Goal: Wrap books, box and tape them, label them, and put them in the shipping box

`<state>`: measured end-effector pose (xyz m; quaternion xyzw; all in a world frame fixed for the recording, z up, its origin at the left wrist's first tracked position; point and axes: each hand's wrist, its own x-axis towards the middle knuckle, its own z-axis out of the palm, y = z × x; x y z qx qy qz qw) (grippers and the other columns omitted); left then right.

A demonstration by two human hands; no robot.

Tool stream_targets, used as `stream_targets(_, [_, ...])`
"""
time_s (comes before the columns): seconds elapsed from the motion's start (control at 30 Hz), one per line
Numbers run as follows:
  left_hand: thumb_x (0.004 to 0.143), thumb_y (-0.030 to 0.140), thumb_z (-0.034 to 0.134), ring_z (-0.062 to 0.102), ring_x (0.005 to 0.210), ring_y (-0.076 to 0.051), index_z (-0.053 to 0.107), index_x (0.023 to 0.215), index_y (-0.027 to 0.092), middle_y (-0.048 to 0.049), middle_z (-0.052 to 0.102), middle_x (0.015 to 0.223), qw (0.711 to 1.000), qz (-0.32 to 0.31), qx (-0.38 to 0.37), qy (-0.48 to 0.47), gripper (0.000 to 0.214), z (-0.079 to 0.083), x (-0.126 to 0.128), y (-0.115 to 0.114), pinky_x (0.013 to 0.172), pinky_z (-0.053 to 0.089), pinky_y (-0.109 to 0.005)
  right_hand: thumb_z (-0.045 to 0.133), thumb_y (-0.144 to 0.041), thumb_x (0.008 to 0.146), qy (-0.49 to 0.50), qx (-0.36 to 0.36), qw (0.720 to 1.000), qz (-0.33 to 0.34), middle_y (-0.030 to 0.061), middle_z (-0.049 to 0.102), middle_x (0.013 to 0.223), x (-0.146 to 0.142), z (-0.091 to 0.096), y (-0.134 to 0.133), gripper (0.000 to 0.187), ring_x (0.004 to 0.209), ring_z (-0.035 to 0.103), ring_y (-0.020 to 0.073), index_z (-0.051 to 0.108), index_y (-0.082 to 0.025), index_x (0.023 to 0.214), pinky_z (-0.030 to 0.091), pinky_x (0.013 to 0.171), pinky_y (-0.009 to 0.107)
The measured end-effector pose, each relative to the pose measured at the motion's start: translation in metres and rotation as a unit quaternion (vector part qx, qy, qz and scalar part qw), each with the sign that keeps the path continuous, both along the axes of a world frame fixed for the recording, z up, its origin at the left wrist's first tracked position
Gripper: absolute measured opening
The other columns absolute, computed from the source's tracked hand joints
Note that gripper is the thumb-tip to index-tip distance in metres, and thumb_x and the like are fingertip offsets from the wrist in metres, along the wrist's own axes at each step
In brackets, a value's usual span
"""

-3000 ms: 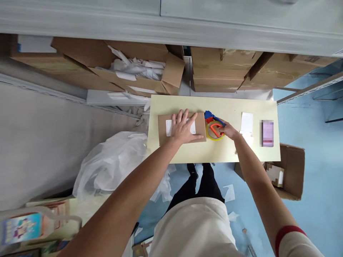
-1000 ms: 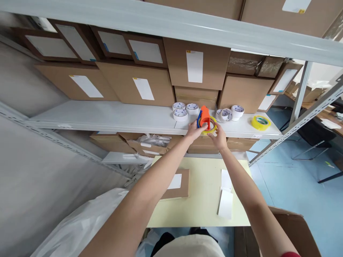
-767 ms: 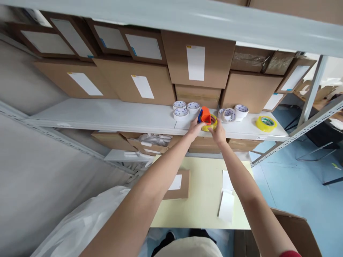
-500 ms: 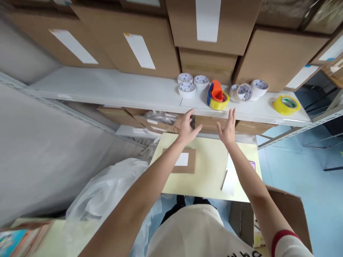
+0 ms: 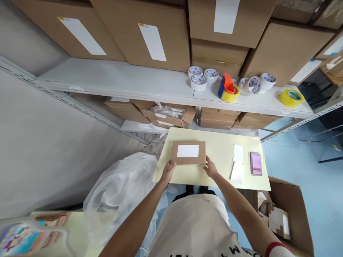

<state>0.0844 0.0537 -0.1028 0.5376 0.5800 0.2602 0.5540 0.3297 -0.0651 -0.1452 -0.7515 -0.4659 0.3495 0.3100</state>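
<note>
My left hand [image 5: 168, 170] and right hand [image 5: 210, 167] grip the parcel's [image 5: 188, 152] near corners — bare table [image 5: 214, 142] beyond my fingertips.

There is just one camera, worn on the person's head. It looks forward and down from high up — the table [image 5: 219, 142] sits far below, the shelf [image 5: 120, 80] is straight ahead, and the floor [image 5: 302, 167] shows on the right.
</note>
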Motion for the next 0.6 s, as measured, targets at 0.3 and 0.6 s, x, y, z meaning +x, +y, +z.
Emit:
stream_targets(0.3, [0.074,0.061,0.059,0.061,0.091,-0.023,0.062,0.116,0.018,-0.0093,0.062,0.103,0.988,-0.071,0.134,-0.006,0.06,0.021,0.007,0.006,0.084,0.051,-0.038,0.044,-0.039,0.093,-0.139,0.023,0.983,-0.117,0.0117,0.068,0.102,-0.003,0.066,-0.009,0.055,0.089,0.066,0.0249,0.043,-0.015,0.142,0.053,0.078,0.037])
stream_targets(0.6, [0.078,0.057,0.057,0.058,0.088,-0.022,0.063,0.116,0.017,-0.0052,0.058,0.09,0.985,-0.137,0.105,-0.004,0.055,0.016,0.026,0.024,0.083,0.049,-0.033,0.033,-0.049,0.097,-0.214,-0.066,0.956,-0.188,0.0191,0.062,0.108,-0.03,0.076,-0.01,0.072,0.096,0.065,0.0329,0.014,-0.01,0.155,0.049,0.083,0.043])
